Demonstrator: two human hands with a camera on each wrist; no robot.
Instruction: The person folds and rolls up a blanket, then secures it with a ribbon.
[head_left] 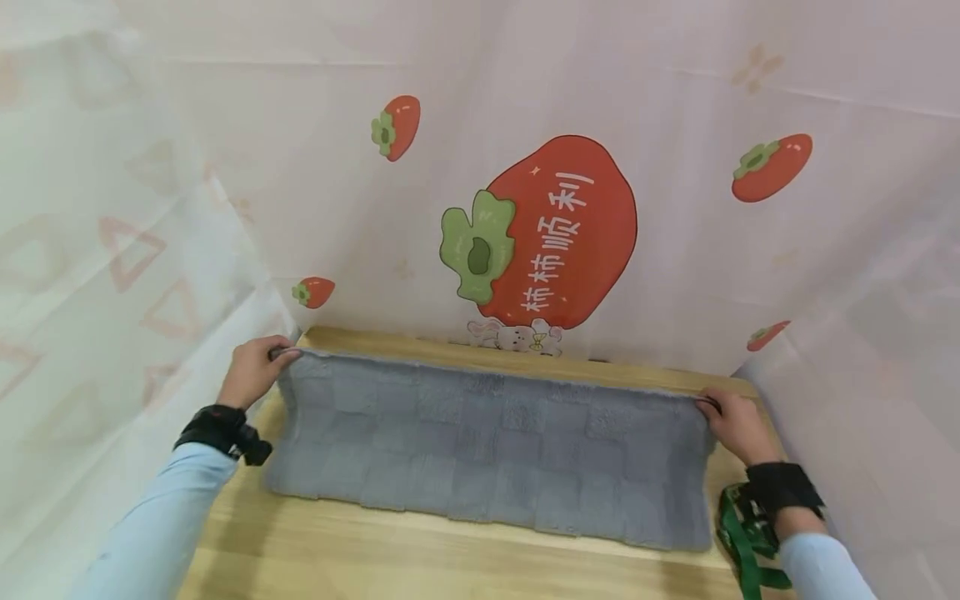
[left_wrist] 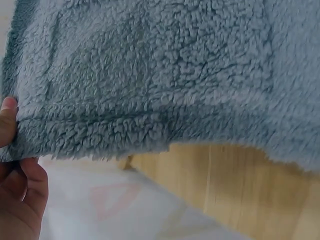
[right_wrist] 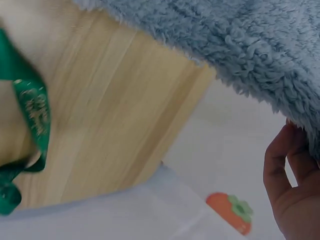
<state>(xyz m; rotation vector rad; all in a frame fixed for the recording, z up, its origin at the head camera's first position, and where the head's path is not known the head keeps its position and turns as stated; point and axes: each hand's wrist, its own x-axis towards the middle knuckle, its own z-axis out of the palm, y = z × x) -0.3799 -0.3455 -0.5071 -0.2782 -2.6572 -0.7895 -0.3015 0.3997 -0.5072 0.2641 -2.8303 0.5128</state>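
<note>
Grey plush blanket point(head_left: 487, 446) lies across the wooden surface point(head_left: 420, 558) in the head view, its far edge lifted; the left hand point(head_left: 251, 371) pinches one far corner, the right hand point(head_left: 738, 425) the other. From the left wrist, fingers point(left_wrist: 7, 120) clamp the fleece hem. From the right wrist, curled fingers point(right_wrist: 280, 165) grip under the blanket's edge, beside a green strap point(right_wrist: 32, 110).

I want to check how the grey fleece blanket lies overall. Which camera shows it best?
The head view: it shows the whole grey fleece blanket spread on the wooden table, the left hand and right hand gripping its far corners. Both wrist views show only close-up pile near an edge.
</note>
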